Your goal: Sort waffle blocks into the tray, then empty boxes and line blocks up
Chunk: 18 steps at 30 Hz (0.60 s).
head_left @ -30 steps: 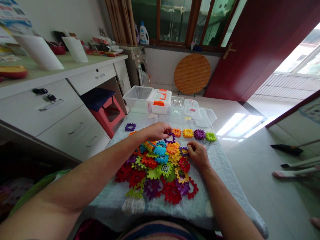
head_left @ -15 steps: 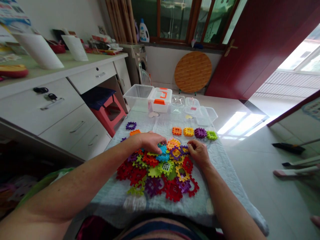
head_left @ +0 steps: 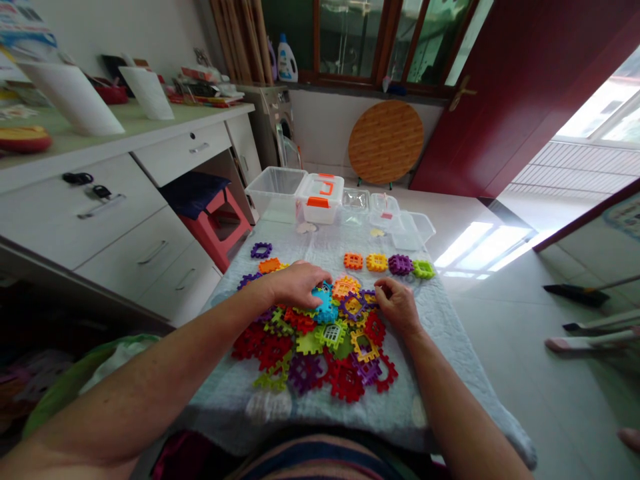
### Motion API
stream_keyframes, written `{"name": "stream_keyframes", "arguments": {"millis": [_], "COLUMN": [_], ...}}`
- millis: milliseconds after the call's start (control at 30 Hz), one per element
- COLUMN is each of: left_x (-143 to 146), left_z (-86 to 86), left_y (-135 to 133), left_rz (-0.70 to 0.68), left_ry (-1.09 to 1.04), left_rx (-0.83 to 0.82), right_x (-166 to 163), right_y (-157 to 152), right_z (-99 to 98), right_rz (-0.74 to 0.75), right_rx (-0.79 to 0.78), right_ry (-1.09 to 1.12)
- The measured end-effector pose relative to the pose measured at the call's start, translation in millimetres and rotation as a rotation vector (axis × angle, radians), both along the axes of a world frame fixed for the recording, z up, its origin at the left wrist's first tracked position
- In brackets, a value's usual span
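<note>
A heap of coloured plastic interlocking tiles (head_left: pixel 320 350) lies on a table covered with a pale blue cloth (head_left: pixel 440 373). My left hand (head_left: pixel 295 283) rests on the heap's far edge, fingers curled over a blue tile (head_left: pixel 326 307). My right hand (head_left: pixel 397 303) sits at the heap's right side, fingers pinched at a purple tile (head_left: pixel 369 298). Beyond the heap, an orange tile (head_left: pixel 353 261), a yellow tile (head_left: pixel 376 262), a purple tile (head_left: pixel 399 265) and a green tile (head_left: pixel 423 269) stand in a row.
Clear plastic boxes (head_left: pixel 277 187), one with an orange-latched lid (head_left: pixel 320 195), stand at the table's far end. A lone purple tile (head_left: pixel 261 250) lies far left. White drawers (head_left: pixel 125 213) and a red stool (head_left: pixel 216 227) are to the left; tiled floor to the right.
My left hand came back from the far row down onto the heap and now covers a blue tile. My right hand has barely moved.
</note>
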State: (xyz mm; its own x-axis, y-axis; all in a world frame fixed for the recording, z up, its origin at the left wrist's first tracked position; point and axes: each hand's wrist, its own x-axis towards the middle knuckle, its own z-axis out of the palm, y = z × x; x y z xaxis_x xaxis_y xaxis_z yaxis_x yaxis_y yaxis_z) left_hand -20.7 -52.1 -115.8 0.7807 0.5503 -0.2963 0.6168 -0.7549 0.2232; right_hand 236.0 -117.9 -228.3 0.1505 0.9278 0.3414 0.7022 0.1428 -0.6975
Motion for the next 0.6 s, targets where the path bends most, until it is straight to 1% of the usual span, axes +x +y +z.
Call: {"name": "stream_keyframes", "arguments": {"millis": [100, 233, 367, 467, 600], "left_x": [-1, 1, 5, 9, 13], "left_z": [-1.0, -10.1, -17.2, -17.1, -13.3], "left_y": [-10, -22, -27, -30, -34], "left_rz": [-0.014, -0.011, 0.012, 0.008, -0.038], "left_ry": [0.02, 0.008, 0.02, 0.019, -0.002], "left_rx": [-0.004, 0.052, 0.078, 0.073, 0.092], "right_x": [-1, -2, -2, -2, -1], "right_y": [-1, -1, 0, 0, 1], "right_z": [1.6, 2.0, 0.9, -0.8, -1.5], "right_rz": [-0.007, -0.002, -0.005, 0.002, 0.012], "right_rx": [0.007, 0.007, 0.016, 0.02, 0.02], "right_ry": [-0.008, -0.012, -0.015, -0.018, -0.017]}}
